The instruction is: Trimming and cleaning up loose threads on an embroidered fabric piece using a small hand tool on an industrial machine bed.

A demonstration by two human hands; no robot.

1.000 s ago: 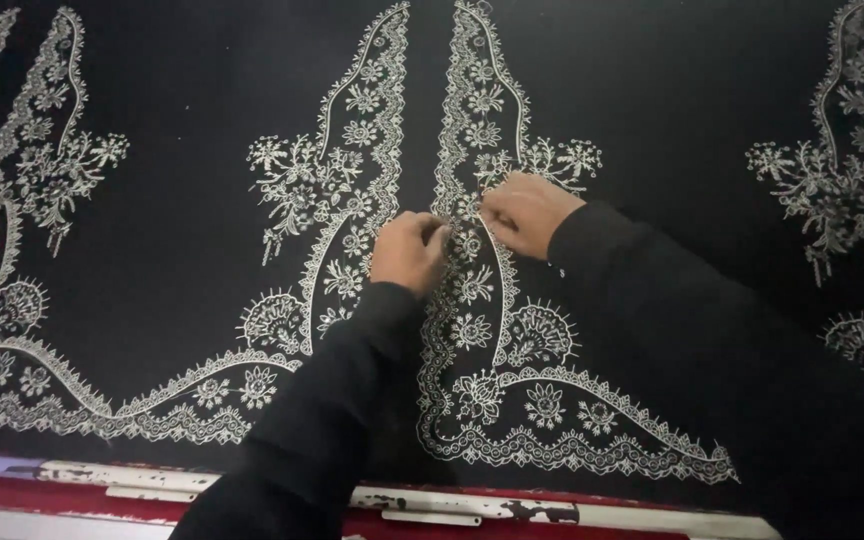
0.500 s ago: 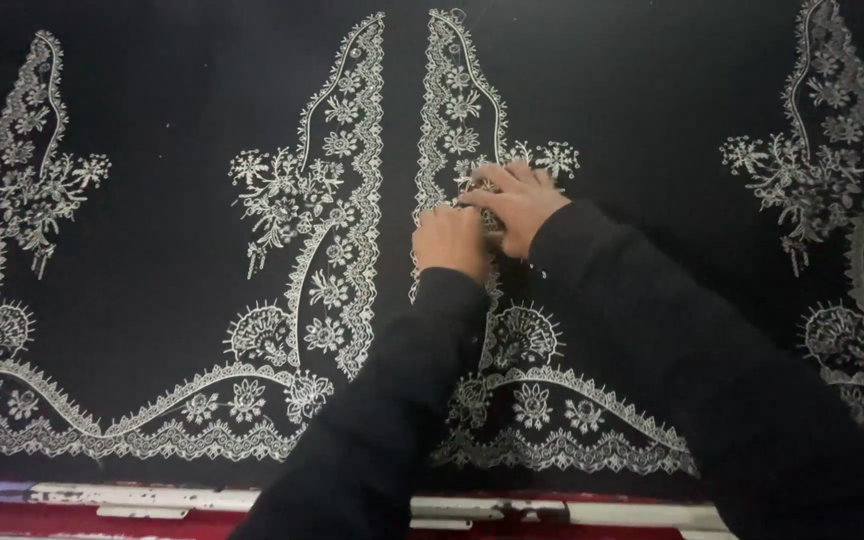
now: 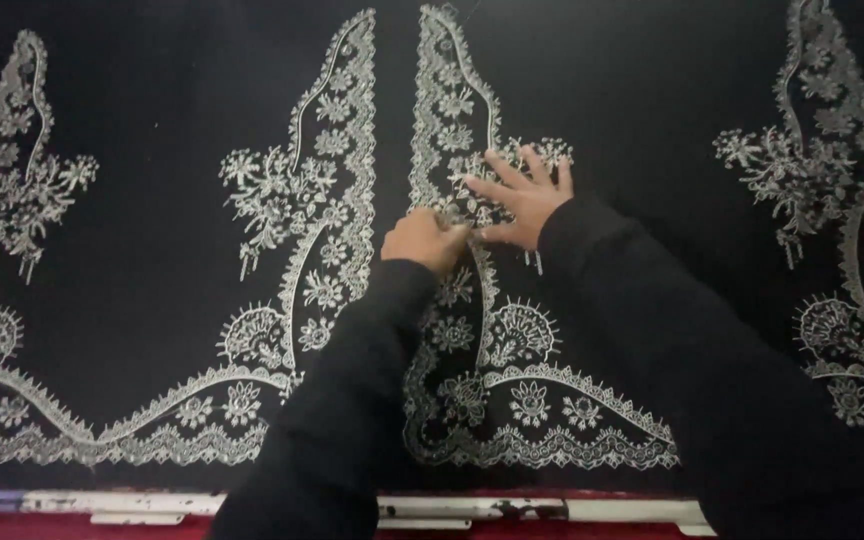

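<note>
A black cloth (image 3: 152,250) is stretched flat across nearly the whole view, worked with silver-white embroidery (image 3: 342,130) in tall pointed panels of flowers, fans and scalloped borders; its far edge and both sides run out of the picture, so the panels at far left and far right are cut off. The left hand (image 3: 424,238) rests near the centre on the inner edge of the right-hand middle panel, fingers curled into a loose fist; whatever its fingertips pinch, if anything, is too small and blurred to make out, so I cannot tell whether it holds a tool or thread. The right hand (image 3: 522,195) lies just beside and a little farther away, flat on the stitching with fingers spread wide, holding nothing; the two hands almost touch. Both forearms, in black sleeves (image 3: 352,400), hide the lower middle of that panel and merge with the dark cloth, so their outlines are hard to trace. Along the near edge runs a white frame bar (image 3: 132,500), chipped, over a red strip (image 3: 12,525); no packages, labels or signs show.
</note>
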